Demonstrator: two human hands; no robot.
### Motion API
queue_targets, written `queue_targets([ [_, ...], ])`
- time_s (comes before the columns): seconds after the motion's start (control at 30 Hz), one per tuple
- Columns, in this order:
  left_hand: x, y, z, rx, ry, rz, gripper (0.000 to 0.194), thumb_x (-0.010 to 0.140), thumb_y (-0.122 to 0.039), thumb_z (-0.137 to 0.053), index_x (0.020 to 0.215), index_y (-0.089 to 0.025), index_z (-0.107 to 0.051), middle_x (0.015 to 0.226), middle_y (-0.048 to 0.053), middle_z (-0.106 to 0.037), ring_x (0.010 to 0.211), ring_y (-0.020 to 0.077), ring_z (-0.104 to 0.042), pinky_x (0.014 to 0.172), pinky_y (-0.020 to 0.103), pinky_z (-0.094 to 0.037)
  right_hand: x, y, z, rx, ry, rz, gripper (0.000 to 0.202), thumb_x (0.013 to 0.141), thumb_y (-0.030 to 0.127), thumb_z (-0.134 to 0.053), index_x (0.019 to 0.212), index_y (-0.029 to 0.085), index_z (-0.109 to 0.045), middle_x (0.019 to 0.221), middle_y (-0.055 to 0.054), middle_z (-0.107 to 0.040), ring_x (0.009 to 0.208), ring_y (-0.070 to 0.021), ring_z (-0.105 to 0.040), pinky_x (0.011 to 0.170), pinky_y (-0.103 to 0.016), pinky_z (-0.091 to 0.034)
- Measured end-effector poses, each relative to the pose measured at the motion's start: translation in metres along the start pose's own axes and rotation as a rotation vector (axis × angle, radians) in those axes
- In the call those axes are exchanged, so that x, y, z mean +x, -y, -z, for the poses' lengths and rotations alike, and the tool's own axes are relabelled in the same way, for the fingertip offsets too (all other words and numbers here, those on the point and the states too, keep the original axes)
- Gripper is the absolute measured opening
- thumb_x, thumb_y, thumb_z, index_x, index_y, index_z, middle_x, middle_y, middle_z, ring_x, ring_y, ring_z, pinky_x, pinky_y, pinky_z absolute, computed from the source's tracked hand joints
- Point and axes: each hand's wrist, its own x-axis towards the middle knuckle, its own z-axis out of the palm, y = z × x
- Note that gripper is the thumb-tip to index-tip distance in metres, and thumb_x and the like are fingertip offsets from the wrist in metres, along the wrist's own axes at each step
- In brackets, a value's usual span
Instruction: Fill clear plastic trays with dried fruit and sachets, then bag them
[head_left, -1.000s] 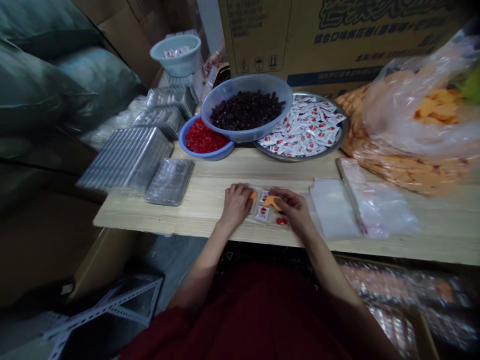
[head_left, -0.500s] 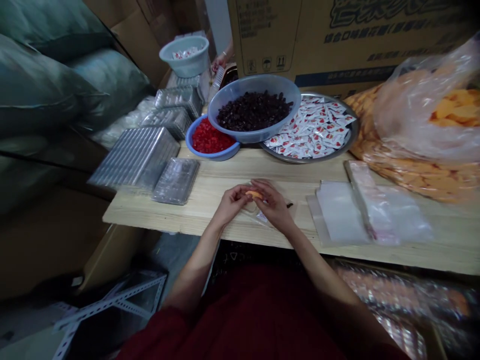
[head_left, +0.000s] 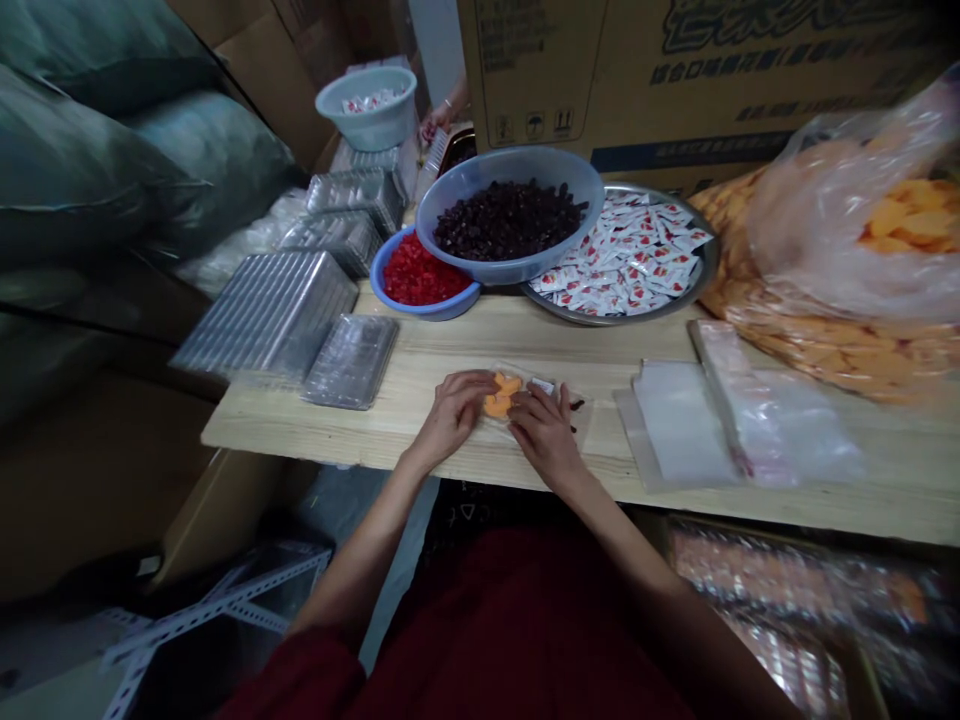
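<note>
A small clear plastic tray (head_left: 495, 418) lies on the wooden table, with orange slices (head_left: 502, 395) in it that look like dried fruit. My left hand (head_left: 454, 415) rests at the tray's left side, its fingers stretched out and their tips at the slices. From the right, my right hand (head_left: 549, 435) lies over the tray, fingers spread, partly hiding its right part. A small white packet (head_left: 543, 385) shows just above the right fingers. Small dark pieces (head_left: 576, 405) show beside that hand, on or under clear film.
Behind stand a bowl of dark pieces (head_left: 514, 262), a blue bowl of red pieces (head_left: 427, 312) and a metal tray of packets (head_left: 709, 270). Stacked clear trays (head_left: 270, 305) stand left; clear bags (head_left: 682, 420) and a big orange-filled bag (head_left: 832, 350) lie right. Another person's hand (head_left: 439, 120) shows behind.
Half a second ago both hands pinched an orange slice above the tray. Now slices lie in the tray, and the hands have moved apart with fingers stretched.
</note>
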Motion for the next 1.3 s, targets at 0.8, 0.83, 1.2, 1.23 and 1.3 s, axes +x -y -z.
queue_targets([
  [0.8, -0.009, 0.066, 0.1, 0.506, -0.309, 0.465, 0.055, 0.077, -0.061, -0.078, 0.109, -0.018, -0.063, 0.108, 0.013, -0.061, 0.11, 0.0336, -0.055, 0.1, 0.048, -0.041, 0.013, -0.031, -0.009, -0.229, 0.137, -0.006, 0.104, 0.075, 0.069, -0.075, 0.159, 0.024, -0.032, 0.164, -0.02, -0.029, 0.149, -0.046, -0.028, 0.118, -0.073, -0.002],
  [0.83, -0.008, 0.063, 0.092, 0.498, -0.294, 0.444, 0.059, 0.076, -0.062, -0.078, 0.112, -0.018, -0.063, 0.112, 0.014, -0.061, 0.113, 0.035, -0.054, 0.101, 0.049, -0.041, 0.015, -0.033, -0.009, -0.232, 0.133, -0.006, 0.105, 0.075, 0.068, -0.075, 0.159, 0.025, -0.031, 0.162, -0.02, -0.033, 0.146, -0.0451, -0.032, 0.118, -0.073, -0.002],
  [1.2, -0.017, 0.028, 0.054, 0.39, -0.252, 0.294, 0.052, 0.089, -0.054, -0.068, 0.127, -0.02, -0.058, 0.136, 0.017, -0.057, 0.126, 0.0338, -0.051, 0.106, 0.049, -0.037, -0.012, -0.033, 0.026, -0.254, 0.272, 0.022, 0.103, 0.075, 0.057, -0.08, 0.161, 0.026, -0.031, 0.164, -0.02, -0.03, 0.151, -0.0453, -0.026, 0.117, -0.075, 0.003],
  [1.23, -0.021, 0.021, 0.05, 0.338, -0.169, 0.239, 0.046, 0.089, -0.054, -0.068, 0.12, -0.021, -0.06, 0.129, 0.014, -0.061, 0.121, 0.0311, -0.054, 0.104, 0.046, -0.039, -0.015, -0.033, 0.029, -0.25, 0.279, 0.013, 0.103, 0.077, 0.058, -0.078, 0.162, 0.028, -0.028, 0.167, -0.019, -0.026, 0.153, -0.045, -0.023, 0.117, -0.075, 0.002],
  [1.3, -0.033, 0.009, 0.036, 0.272, -0.002, 0.157, 0.041, 0.087, -0.056, -0.07, 0.107, -0.022, -0.062, 0.117, 0.01, -0.063, 0.112, 0.0284, -0.056, 0.097, 0.042, -0.043, -0.019, -0.032, 0.034, -0.227, 0.261, -0.016, 0.098, 0.082, 0.059, -0.074, 0.162, 0.029, -0.027, 0.169, -0.015, -0.023, 0.155, -0.0431, -0.019, 0.118, -0.074, 0.003],
])
